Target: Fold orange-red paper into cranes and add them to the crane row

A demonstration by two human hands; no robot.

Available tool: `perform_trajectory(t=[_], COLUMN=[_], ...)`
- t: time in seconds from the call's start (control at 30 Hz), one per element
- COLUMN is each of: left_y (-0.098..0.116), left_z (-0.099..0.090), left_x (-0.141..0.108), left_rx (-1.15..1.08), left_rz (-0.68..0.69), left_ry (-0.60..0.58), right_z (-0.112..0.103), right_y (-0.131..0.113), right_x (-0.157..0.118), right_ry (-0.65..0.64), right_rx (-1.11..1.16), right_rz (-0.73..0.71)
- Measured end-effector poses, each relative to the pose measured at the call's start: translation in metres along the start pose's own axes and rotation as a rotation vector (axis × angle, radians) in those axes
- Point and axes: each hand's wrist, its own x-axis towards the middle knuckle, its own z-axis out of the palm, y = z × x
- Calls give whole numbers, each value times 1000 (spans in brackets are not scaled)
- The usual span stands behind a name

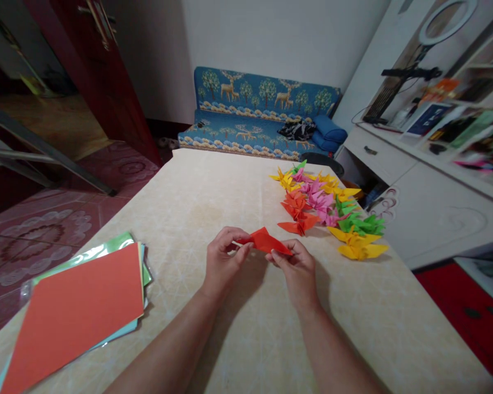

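Between my two hands, above the table, is a red folded paper crane with a raised peak in its middle. My left hand pinches its left point between thumb and fingers. My right hand grips the right end, thumb on the near side and fingers behind. Just beyond my right hand lie two clusters of red paper cranes. Yellow paper cranes sit farther right, with pink paper cranes and green paper cranes among them.
A stack of coloured paper, red sheet on top, lies at the table's left. The cream-covered table reaches toward a blue patterned sofa. A white cabinet stands on the right, a dark red door on the left.
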Motion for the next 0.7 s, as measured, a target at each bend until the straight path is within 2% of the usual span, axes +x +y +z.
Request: perform_trajectory(t=[0.23, 0.7], left_y=[-2, -1], left_z=[-1, -1], left_x=[1, -1], left_rx=[41, 19], left_rz=[42, 9], left_ry=[-21, 4], right_z=[3, 2], right_y=[-2, -5], right_x=[0, -1], right_ry=[14, -31], right_rx=[62, 27], right_rz=[41, 43])
